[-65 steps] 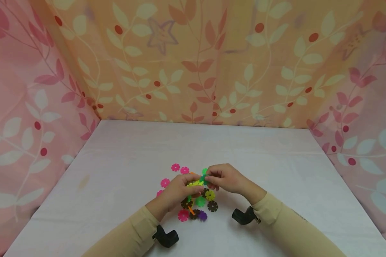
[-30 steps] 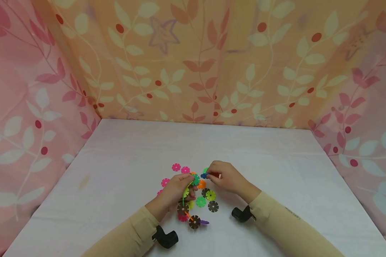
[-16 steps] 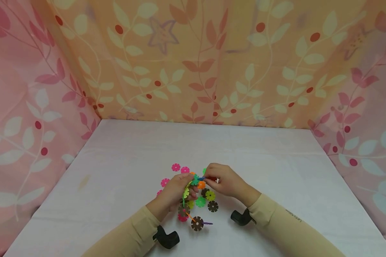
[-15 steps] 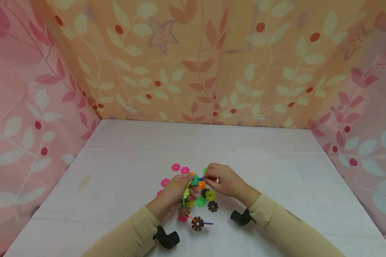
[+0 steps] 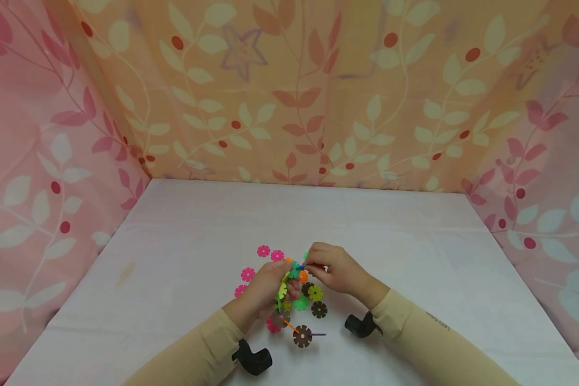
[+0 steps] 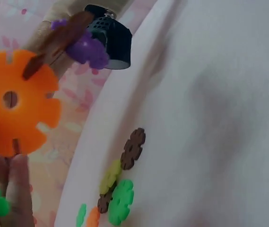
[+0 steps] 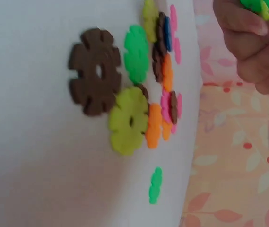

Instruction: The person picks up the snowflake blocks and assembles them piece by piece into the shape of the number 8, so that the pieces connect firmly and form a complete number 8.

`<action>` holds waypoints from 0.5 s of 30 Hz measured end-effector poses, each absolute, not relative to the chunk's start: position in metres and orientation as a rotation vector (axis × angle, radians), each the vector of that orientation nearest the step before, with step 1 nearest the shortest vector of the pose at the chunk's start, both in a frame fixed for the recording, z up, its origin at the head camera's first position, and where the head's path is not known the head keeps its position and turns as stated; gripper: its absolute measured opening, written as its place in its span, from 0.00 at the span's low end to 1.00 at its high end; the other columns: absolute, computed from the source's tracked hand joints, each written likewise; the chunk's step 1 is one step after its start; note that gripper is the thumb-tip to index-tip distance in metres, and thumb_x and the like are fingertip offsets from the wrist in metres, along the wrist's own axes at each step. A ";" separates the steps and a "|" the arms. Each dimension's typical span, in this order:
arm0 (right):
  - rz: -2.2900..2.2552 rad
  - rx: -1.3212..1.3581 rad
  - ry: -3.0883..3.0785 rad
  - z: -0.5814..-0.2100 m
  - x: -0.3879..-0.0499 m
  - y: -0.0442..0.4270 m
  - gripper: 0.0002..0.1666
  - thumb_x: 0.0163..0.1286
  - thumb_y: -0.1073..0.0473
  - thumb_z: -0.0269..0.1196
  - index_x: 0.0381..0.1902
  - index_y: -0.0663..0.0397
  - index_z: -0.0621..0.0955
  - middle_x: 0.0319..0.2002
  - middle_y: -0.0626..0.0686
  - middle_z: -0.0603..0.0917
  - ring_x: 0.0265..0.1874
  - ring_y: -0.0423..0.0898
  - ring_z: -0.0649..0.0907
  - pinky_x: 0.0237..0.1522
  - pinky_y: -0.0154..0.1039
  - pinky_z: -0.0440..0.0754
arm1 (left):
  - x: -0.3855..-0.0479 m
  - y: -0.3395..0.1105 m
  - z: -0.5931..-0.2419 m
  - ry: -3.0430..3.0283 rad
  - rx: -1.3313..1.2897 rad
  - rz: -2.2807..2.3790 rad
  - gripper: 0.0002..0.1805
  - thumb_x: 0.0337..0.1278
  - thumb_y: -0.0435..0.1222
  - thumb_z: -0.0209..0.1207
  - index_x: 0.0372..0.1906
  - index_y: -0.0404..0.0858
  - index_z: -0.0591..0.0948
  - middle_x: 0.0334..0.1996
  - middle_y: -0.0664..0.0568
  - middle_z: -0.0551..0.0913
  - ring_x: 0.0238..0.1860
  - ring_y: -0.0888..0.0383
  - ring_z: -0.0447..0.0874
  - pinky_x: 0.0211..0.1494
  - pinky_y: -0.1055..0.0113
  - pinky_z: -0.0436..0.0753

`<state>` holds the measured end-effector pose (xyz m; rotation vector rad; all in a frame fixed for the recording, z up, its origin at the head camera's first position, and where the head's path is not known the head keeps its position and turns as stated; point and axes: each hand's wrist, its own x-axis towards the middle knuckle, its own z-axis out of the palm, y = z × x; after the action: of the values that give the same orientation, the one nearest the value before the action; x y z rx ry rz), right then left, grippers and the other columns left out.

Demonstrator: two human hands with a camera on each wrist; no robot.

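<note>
Right hand: thumb and fingertips of the right hand [image 5: 336,269] pinch a blue disc [image 5: 301,267] edge-on, a narrow grip.
Left hand: the left hand [image 5: 264,285] holds the chain of notched discs [image 5: 282,291] near its upper end, pinching close by the teal disc [image 5: 294,271].
Blue to teal: touching, as far as shows; whether the slots are engaged cannot be told.
Chain: held up above the table [image 5: 391,230], its lower end hanging past an orange disc [image 6: 30,109] to a brown disc [image 5: 298,340] and a purple disc [image 5: 319,334].
Handling: probably light, stiff plastic, a little slick, not fragile; the slotted joints look the weak spot, so the long tail may twist or drop off.
Where to hold: flat faces of the teal disc beside the joint; the blue disc by the rim opposite its slot.
Loose discs: yellow [image 5: 316,293], green [image 5: 301,303] and others lie below the hands, well back from the table's far edge; pink discs [image 5: 263,251] sit toward its left edge.
Since one second ago: blue was apart from teal, now meets it; the hanging end has swung toward the table's right edge; the pink discs stay put.
</note>
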<state>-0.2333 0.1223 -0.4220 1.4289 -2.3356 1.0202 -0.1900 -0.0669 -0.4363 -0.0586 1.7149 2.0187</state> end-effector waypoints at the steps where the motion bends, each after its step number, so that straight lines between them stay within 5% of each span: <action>1: 1.028 1.447 -2.352 -0.421 -0.235 0.123 0.04 0.58 0.66 0.64 0.28 0.53 0.81 0.28 0.43 0.76 0.26 0.35 0.71 0.25 0.26 0.72 | -0.190 -0.068 -0.436 1.707 -0.041 2.013 0.24 0.67 0.43 0.45 0.45 0.22 0.73 0.23 0.48 0.79 0.20 0.61 0.78 0.32 0.69 0.81; 8: 1.128 1.605 -2.484 -0.412 -0.243 0.124 0.04 0.59 0.65 0.64 0.32 0.52 0.85 0.33 0.45 0.78 0.29 0.37 0.76 0.29 0.28 0.77 | -0.189 -0.070 -0.437 1.720 0.094 1.895 0.31 0.55 0.51 0.57 0.49 0.26 0.73 0.29 0.44 0.82 0.30 0.55 0.84 0.38 0.62 0.82; 15: 1.157 1.538 -2.788 -0.410 -0.240 0.122 0.22 0.62 0.57 0.62 0.54 0.50 0.75 0.46 0.47 0.77 0.39 0.37 0.78 0.42 0.32 0.79 | -0.192 -0.072 -0.443 1.928 0.118 1.813 0.21 0.53 0.48 0.60 0.45 0.36 0.79 0.37 0.40 0.82 0.37 0.51 0.83 0.43 0.61 0.81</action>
<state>-0.2402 0.1221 -0.4102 1.5381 -2.7885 1.1566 -0.1921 -0.0721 -0.4430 0.1181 1.9278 1.8127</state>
